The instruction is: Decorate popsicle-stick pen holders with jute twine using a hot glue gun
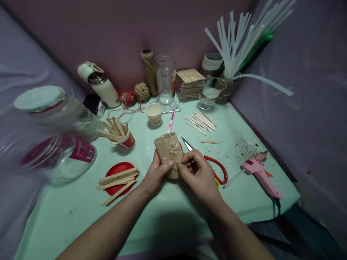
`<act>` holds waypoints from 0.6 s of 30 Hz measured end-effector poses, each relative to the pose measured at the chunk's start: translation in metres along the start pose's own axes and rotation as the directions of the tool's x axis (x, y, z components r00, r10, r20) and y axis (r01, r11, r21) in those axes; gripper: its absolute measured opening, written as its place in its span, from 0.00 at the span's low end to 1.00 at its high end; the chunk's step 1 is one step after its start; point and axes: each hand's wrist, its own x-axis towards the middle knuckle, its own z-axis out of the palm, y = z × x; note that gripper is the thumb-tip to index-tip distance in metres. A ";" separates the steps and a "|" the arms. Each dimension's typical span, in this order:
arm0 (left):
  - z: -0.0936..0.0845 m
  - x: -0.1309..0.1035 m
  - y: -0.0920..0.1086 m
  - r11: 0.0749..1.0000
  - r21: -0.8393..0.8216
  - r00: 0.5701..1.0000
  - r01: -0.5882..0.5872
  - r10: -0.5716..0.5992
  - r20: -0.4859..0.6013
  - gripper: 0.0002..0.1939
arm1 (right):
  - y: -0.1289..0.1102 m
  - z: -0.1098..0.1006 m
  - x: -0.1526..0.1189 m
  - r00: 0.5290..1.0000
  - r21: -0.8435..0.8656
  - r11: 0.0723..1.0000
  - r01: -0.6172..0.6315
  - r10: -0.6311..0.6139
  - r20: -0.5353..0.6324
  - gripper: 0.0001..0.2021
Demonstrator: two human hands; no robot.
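A small wooden-stick holder (164, 148), faced with upright craft sticks and bearing a raised flower (175, 148), is tilted in front of me. My left hand (159, 168) grips it from the left, thumb across its front. The thumb and fingers of my right hand (196, 168) are pinched together at the holder's lower right side, by the flower's stem; whatever sits between the fingertips is hidden. Just beyond my right hand lie scissors (221, 169) with red and yellow handles, partly covered by the hand. A pink craft knife (171, 121) rests behind the holder.
Right, a pink glue gun (258, 171) lies on the table. Loose sticks (202, 122) lie behind the scissors. Left are a red lid (115, 191) with sticks, a paper cup of sticks (126, 141) and clear jars (81, 155). A water glass (208, 94) and glue sticks (230, 47) stand behind.
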 end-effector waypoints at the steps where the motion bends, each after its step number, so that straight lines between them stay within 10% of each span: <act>1: 0.001 0.000 0.001 1.000 -0.020 1.000 0.009 -0.009 0.004 0.39 | 0.000 0.000 0.000 1.000 0.005 1.000 -0.003 0.003 -0.003 0.05; 18: 0.008 0.002 0.006 0.989 -0.126 0.996 0.079 -0.082 -0.022 0.37 | -0.003 -0.005 0.001 0.995 0.128 0.988 -0.090 0.083 0.055 0.06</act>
